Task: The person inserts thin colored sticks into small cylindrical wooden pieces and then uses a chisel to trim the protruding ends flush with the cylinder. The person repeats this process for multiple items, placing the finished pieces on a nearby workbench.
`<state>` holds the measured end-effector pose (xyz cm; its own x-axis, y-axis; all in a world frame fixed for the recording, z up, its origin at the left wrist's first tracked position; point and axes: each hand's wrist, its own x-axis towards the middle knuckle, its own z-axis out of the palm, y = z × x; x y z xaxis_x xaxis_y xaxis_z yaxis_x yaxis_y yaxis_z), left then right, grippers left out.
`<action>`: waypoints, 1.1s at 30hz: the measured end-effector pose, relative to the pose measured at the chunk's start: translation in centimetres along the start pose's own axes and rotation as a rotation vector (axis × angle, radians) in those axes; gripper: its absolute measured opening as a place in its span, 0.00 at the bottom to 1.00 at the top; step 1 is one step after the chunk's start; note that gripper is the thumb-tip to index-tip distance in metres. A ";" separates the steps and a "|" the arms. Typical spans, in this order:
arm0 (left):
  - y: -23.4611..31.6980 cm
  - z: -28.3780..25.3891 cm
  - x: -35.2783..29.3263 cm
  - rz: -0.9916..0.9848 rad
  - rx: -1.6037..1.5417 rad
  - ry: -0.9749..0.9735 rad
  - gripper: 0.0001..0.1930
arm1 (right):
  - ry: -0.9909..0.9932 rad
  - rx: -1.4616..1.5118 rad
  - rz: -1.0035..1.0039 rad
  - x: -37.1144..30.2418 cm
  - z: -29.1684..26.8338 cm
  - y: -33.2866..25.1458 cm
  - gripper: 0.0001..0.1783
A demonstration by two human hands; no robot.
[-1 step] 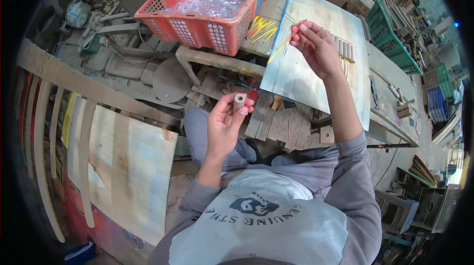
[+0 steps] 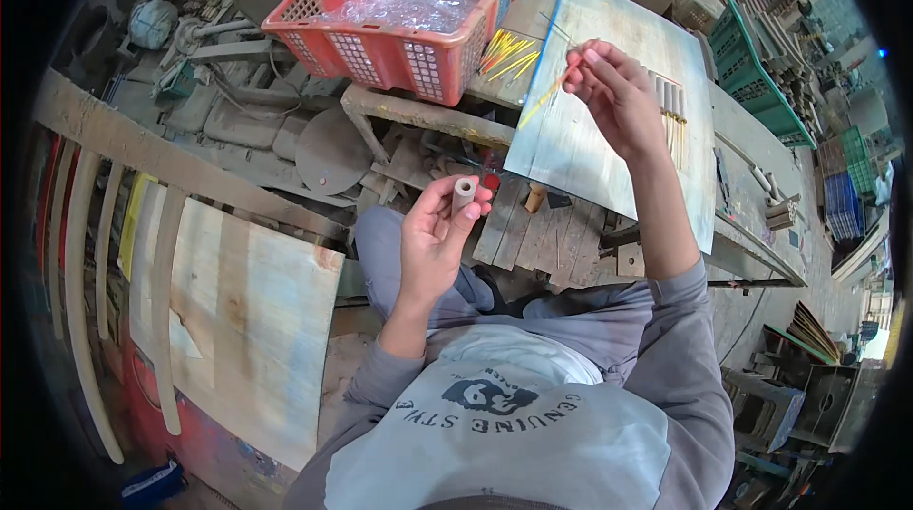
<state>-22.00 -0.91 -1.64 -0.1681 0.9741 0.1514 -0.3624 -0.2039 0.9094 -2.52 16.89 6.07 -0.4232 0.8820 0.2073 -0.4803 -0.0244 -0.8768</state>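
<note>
Pale board (image 2: 582,141) sits beneath the right hand (image 2: 620,96), fingertips pinching a yellow stick (image 2: 543,104). Left of the board, the left hand (image 2: 433,236) has its fingers closed around a tube (image 2: 463,193).

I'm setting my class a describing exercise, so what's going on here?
A person's left hand holds a short, pale, hollow tube, open end up. Their right hand pinches a thin yellow stick over the pale board, apart from the tube. More yellow sticks lie beside the red basket, and a row of tubes with thin sticks lies on the board.
</note>
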 end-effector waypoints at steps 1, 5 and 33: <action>0.3 0.2 0.1 0.013 0.014 0.001 0.15 | -0.011 -0.006 -0.031 -1.0 1.5 -0.6 0.06; 1.7 1.1 0.7 0.037 0.042 -0.040 0.16 | -0.074 -0.094 -0.173 -4.0 5.9 -1.8 0.06; 2.3 3.3 0.5 0.227 0.099 -0.350 0.17 | -0.192 -0.662 -0.557 -12.6 9.7 -5.0 0.07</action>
<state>-19.89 -0.59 1.81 0.0939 0.8837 0.4585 -0.2591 -0.4230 0.8683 -2.17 1.33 12.06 -0.4104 0.5887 0.6964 -0.1371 0.7152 -0.6853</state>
